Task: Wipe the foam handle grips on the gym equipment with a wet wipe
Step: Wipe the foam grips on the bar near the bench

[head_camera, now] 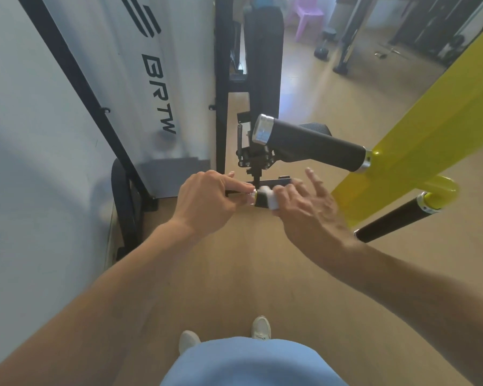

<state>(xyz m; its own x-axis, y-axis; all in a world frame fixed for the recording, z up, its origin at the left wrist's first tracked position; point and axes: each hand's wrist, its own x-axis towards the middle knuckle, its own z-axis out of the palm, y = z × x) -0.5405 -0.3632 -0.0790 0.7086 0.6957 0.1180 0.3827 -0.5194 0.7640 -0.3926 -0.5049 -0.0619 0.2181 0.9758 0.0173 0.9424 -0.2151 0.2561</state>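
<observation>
A short black foam grip sticks out at mid-frame. My left hand pinches the chrome end cap of this grip with thumb and fingers. A white wet wipe is wrapped around the grip, pressed there by my right hand, whose index finger sticks up. Most of this grip is hidden under the wipe and my right hand. Above it a larger black foam grip with a chrome cap juts from the yellow arm. A third black grip points down-left at the right.
A white machine shroud lettered BRTW with a black frame stands to the left. A black adjuster mechanism sits behind my hands. A purple chair and dumbbells are far back on the wooden floor. My shoes show below.
</observation>
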